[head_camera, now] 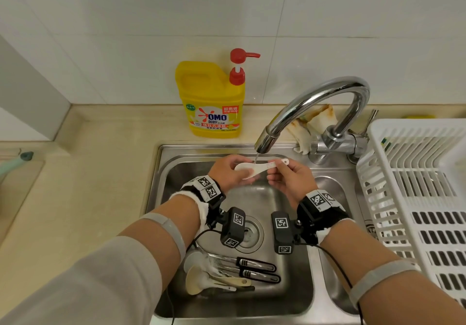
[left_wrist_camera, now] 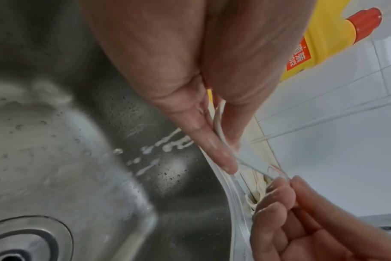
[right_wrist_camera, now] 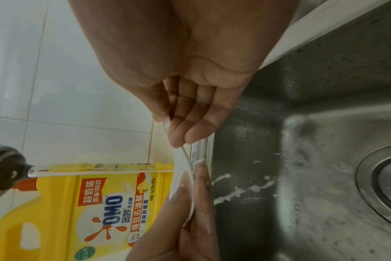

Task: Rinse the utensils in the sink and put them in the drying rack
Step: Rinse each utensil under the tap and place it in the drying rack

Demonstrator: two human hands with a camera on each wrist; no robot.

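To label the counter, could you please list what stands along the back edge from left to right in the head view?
Yellow soap bottle → tap → white drying rack.

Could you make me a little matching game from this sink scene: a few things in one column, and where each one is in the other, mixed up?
Things:
1. white spoon
2. soap bottle
3. rack
4. black-handled cutlery

Places:
A. on the counter against the wall tiles
B. lying on the sink floor near the drain
C. held by both hands under the tap's stream
D. to the right of the sink

Pairs: 1-C, 2-A, 3-D, 4-B

The left hand grips the spoon's bowl; the right hand pinches its handle.
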